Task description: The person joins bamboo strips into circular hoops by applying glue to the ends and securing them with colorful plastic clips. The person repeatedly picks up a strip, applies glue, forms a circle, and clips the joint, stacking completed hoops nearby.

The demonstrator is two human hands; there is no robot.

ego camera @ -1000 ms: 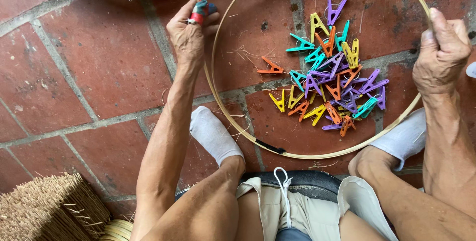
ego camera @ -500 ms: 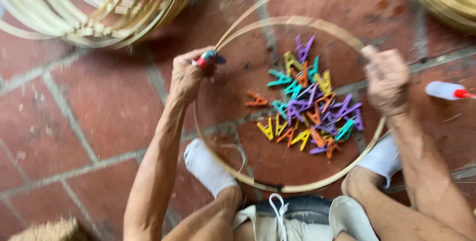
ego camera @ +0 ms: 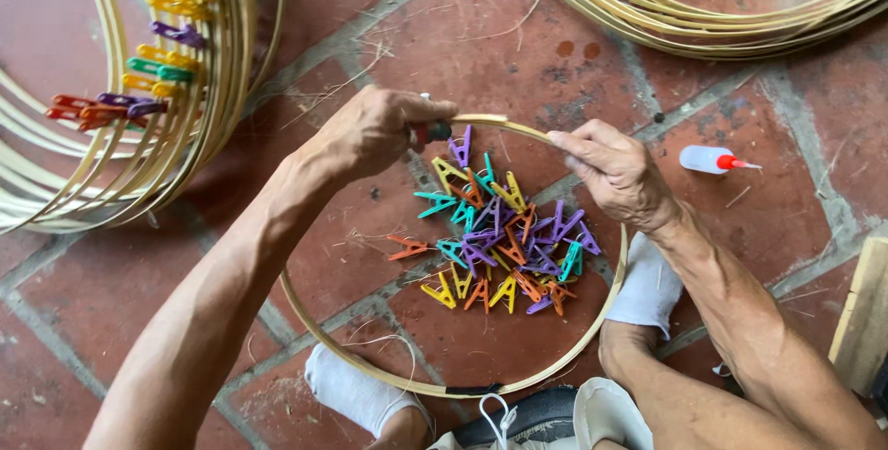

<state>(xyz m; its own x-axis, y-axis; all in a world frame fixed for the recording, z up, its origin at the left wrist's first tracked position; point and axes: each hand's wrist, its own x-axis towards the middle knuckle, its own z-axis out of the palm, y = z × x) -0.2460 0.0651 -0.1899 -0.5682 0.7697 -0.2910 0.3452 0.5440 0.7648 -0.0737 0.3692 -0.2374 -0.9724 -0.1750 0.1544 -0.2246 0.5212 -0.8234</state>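
**Two hands working at the top of a bamboo hoop**

We are looking down at a thin round bamboo hoop (ego camera: 356, 364) lying on a floor of red clay tiles (ego camera: 518, 52), and we are taking that hoop as our landmark. Our left hand (ego camera: 375, 131) is sitting at the hoop's upper left arc, its grip closed tight around a small red-and-dark tool (ego camera: 432, 131) whose tip is meeting the rim; we cannot tell what kind of tool it is. Our right hand (ego camera: 615, 172) is resting on the hoop's upper right arc, its grip closed lightly, with thumb and fingers pinching the strip where it is curving toward the left hand.

Inside the hoop a loose pile of small plastic clothes pegs (ego camera: 504, 246) in purple, teal, yellow and orange is lying on the tiles, just below both hands. At the hoop's lower edge two feet in white socks (ego camera: 351, 390) are pressing against the rim, one at each side.

Outside the hoop, to its upper left, a stack of larger bamboo hoops (ego camera: 139, 135) is lying with coloured pegs clipped on. Another stack of bamboo hoops (ego camera: 703, 15) is lying above it to the right. Just right of the hoop a small white squeeze bottle with a red nozzle (ego camera: 712, 160) is lying on its side.
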